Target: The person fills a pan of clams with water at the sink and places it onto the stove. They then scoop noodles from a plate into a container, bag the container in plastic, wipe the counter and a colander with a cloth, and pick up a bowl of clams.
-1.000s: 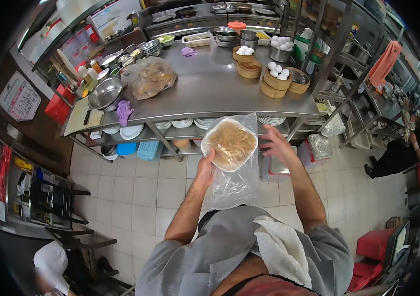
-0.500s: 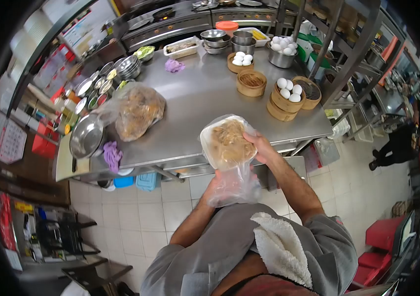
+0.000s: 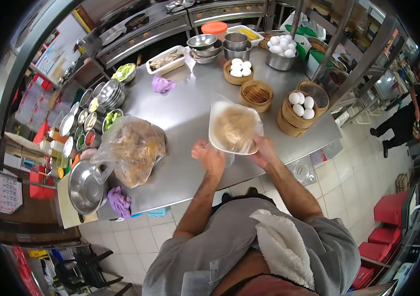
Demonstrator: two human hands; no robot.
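Observation:
A white foam-like tray (image 3: pixel 249 150) of light-brown food in a clear plastic bag (image 3: pixel 237 123) is tilted above the front part of the steel table, its contents blurred. My right hand (image 3: pixel 265 152) grips its lower right edge. At its lower left is my left hand (image 3: pixel 210 157), fingers curled; whatever may be in them is hidden. Some clear plastic shows below the tray between my hands. To the left lies a large knotted plastic bag (image 3: pixel 133 150) of orange-brown food.
Steamer baskets (image 3: pixel 256 96) stand behind the tray, and white eggs fill the basket (image 3: pixel 293 118) at right. A pot of eggs (image 3: pixel 281 59), steel bowls (image 3: pixel 204 42) and a white basket (image 3: pixel 166 61) line the back. A steel basin (image 3: pixel 84 186) sits left. A person (image 3: pixel 409 116) stands far right.
The bagged tray has moved forward over the table and tilted. My left hand has shifted from under the bag's loose end to the tray's left side. My view has moved closer to the table.

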